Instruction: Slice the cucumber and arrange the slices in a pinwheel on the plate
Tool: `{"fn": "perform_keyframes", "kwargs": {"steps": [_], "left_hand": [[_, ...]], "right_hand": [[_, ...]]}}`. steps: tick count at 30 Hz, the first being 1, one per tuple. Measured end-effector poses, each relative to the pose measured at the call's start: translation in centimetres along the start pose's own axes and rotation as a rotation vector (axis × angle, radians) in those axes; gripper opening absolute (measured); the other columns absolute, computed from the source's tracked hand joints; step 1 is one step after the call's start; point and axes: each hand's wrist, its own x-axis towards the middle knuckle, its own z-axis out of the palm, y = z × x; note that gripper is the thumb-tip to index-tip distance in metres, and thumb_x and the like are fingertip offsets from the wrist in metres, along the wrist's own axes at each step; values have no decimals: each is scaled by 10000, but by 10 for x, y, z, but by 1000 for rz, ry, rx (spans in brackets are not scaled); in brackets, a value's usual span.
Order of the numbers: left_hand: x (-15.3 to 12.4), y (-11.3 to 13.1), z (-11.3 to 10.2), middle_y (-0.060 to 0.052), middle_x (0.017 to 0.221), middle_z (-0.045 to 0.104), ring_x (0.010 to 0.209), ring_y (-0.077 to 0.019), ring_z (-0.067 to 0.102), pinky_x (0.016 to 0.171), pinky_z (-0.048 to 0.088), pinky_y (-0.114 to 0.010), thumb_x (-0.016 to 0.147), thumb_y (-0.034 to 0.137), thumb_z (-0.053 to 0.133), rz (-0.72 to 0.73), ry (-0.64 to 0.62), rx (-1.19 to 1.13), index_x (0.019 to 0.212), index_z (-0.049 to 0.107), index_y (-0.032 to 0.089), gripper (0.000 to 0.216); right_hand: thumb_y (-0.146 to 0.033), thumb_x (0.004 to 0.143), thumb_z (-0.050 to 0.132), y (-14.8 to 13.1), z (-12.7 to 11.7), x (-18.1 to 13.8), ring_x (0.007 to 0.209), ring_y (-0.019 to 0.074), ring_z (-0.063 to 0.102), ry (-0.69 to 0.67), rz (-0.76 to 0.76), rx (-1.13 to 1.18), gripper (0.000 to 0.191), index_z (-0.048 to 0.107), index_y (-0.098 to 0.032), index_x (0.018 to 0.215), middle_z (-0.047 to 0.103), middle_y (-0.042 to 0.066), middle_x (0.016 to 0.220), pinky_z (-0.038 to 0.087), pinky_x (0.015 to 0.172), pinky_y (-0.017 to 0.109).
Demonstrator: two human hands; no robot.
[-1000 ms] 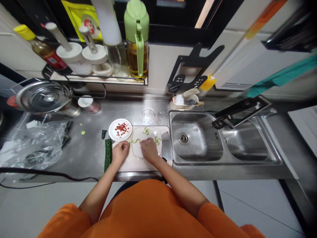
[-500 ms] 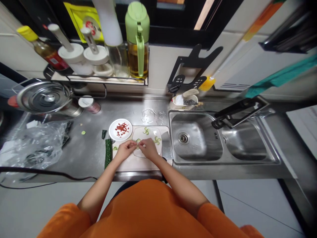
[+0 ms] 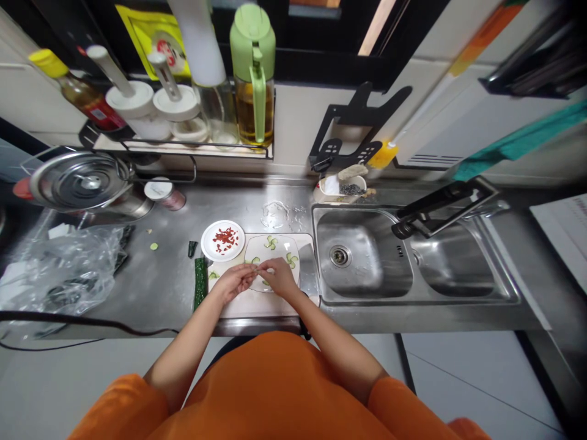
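Over a clear-edged plate [image 3: 277,284], my left hand [image 3: 235,281] and my right hand [image 3: 279,276] meet at the fingertips, both pinched closed. What sits between the fingers is too small to make out. Thin cucumber slices, among them a fanned group [image 3: 271,242] and another [image 3: 291,260], lie on the plate; part of it is hidden by my hands. Underneath is a pale cutting board [image 3: 257,310], with a knife blade [image 3: 309,269] along its right side. A white dish [image 3: 223,254] of chopped red pieces stands just beyond my left hand. Left of the board lies a cucumber length [image 3: 200,282].
A cucumber end [image 3: 192,249] and a small green slice [image 3: 154,246] lie on the steel counter. Plastic bags [image 3: 82,269] and a lidded pot [image 3: 87,183] are at the left. To the right is a double sink [image 3: 362,293]. Bottles and jars stand on a rack [image 3: 197,151].
My left hand has turned, its palm and fingers now showing more. Both hands stay together at the fingertips above the plate. The green slice formerly between them now shows just beyond my left fingers.
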Motion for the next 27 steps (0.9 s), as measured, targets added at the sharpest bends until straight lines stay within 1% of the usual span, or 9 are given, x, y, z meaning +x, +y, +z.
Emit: {"fn": "perform_keyframes", "kwargs": {"steps": [3,6,9,11,13,15,17,20,27], "left_hand": [[2,5,-5,-20,689,644,523,-41,514,491,392,-142,563,203,798,46,79,86,869,666,118,344],[5,12,-9,-4,637,638,510,-55,498,491,373,-164,552,248,780,133,135,267,881,688,126,364],[10,19,-11,-12,676,670,564,-86,531,554,403,-198,577,282,734,287,160,511,838,710,135,301],[16,24,-11,-11,678,678,579,-107,544,571,412,-216,610,292,693,374,223,704,820,719,148,256],[22,29,-10,-8,679,684,588,-122,557,576,419,-225,646,289,652,442,283,874,825,725,163,231],[28,33,-9,-11,701,694,620,-135,580,603,434,-231,673,276,622,499,294,998,841,729,173,224],[32,36,-9,-16,719,702,654,-148,601,640,447,-238,693,266,604,532,281,1089,860,731,178,228],[37,38,-8,-22,727,706,686,-161,617,680,455,-247,716,251,585,543,270,1187,881,733,185,231],[39,37,-8,-44,768,714,729,-183,622,703,448,-255,729,222,577,553,254,1292,892,738,195,230]], "right_hand": [[-202,776,614,7,5,1,776,151,608,-3,53,35,119,709,-211,706,695,-2,724,412,756,254],[-212,770,603,14,13,5,732,143,615,-7,143,79,118,708,-203,718,697,-4,724,425,713,241],[-220,743,615,19,22,12,703,141,617,16,268,89,94,702,-205,713,693,-8,713,434,678,231],[-217,733,611,20,29,18,676,134,614,42,331,83,86,695,-204,718,687,-10,707,440,661,225],[-206,736,594,21,35,24,660,128,612,75,364,71,92,686,-198,744,679,-9,710,445,655,224],[-191,742,578,23,40,29,645,120,608,101,386,48,96,670,-193,768,670,-11,711,446,646,221],[-180,744,573,24,44,33,624,110,602,115,405,17,83,652,-192,764,659,-19,703,443,635,213],[-164,746,569,26,48,35,603,101,594,115,418,-18,73,633,-192,726,647,-27,684,436,626,205],[-139,745,557,26,52,35,604,108,580,102,424,-61,99,630,-187,698,643,-11,668,416,621,206]]}}
